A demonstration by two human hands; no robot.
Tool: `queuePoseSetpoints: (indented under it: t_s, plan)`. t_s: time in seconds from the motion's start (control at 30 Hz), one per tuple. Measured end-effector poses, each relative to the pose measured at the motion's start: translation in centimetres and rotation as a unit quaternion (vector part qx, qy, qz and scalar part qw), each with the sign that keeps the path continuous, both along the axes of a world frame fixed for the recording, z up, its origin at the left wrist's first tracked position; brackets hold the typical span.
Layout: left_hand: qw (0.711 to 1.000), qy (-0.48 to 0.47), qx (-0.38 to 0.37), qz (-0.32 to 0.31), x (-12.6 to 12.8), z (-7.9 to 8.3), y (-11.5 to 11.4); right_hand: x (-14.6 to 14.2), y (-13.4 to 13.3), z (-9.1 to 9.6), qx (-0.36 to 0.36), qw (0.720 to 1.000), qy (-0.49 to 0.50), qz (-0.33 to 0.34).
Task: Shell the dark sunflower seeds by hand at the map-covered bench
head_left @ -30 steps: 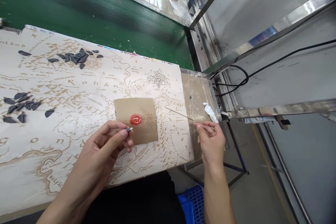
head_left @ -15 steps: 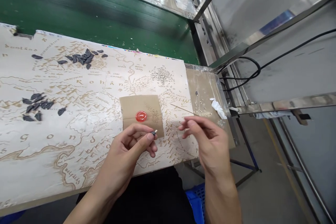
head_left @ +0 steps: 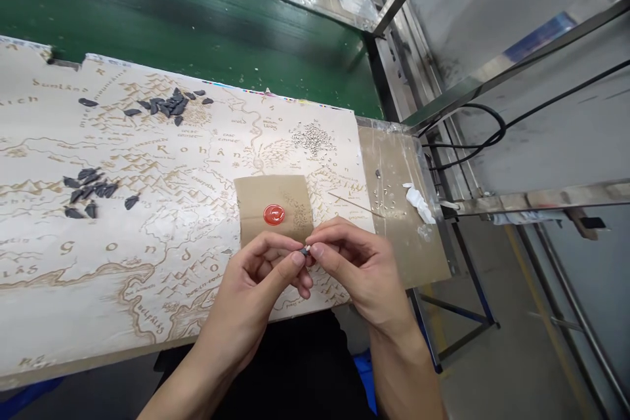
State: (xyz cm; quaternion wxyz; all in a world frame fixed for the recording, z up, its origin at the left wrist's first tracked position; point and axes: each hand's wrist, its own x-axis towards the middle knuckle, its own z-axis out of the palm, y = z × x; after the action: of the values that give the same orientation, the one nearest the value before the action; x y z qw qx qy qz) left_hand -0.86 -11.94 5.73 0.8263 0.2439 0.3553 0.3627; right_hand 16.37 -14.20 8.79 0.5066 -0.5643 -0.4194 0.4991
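Two bare hands meet over the near edge of the map sheet [head_left: 187, 144], just in front of the cardboard square [head_left: 260, 190]. The left hand [head_left: 263, 282] pinches a small dark grey piece [head_left: 304, 251] between thumb and fingertips. The right hand [head_left: 361, 269] has its thumb and forefinger drawn together on the pale tip [head_left: 308, 247] of that piece, so the fingertips of both hands are nearly touching; the piece itself is mostly covered by them.

On the cardboard lies a round, glossy red blob [head_left: 274, 214], with a scatter of tiny dark specks [head_left: 301, 213] to its right. A thin stick [head_left: 357, 204] rests slantwise from the map sheet onto the brown table [head_left: 403, 151], beyond the right hand. Many small pale bits [head_left: 314, 138] lie in a loose heap farther back. Two groups of dark grey leaf-shaped pieces lie to the left, one cluster [head_left: 170, 105] toward the back and another [head_left: 93, 191] nearer. A crumpled white tissue [head_left: 420, 203] sits at the table's right end. Behind the map sheet runs a green conveyor belt [head_left: 221, 33].
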Motion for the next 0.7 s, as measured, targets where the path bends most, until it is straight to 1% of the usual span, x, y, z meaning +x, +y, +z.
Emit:
queuePoseSetpoints:
  t_s: [0.2,0.3,0.5,0.7]
  plan:
    - [1.0,0.005,0.006,0.0,0.04,-0.65,-0.26,0.18,-0.31,-0.4,-0.001,1.0,-0.009,0.005]
    - [1.0,0.014,0.023,0.003,-0.11,-0.84,-0.52,0.45,-0.47,-0.67,0.009,1.0,-0.011,0.013]
    - [0.998,0.029,0.053,0.021,-0.36,-0.44,-0.74,0.38,-0.61,-0.67,0.037,0.999,-0.018,0.017]
    - [0.995,0.059,0.072,0.02,-0.31,-0.11,-0.5,0.31,-0.72,-0.73,0.048,0.998,-0.032,0.016]
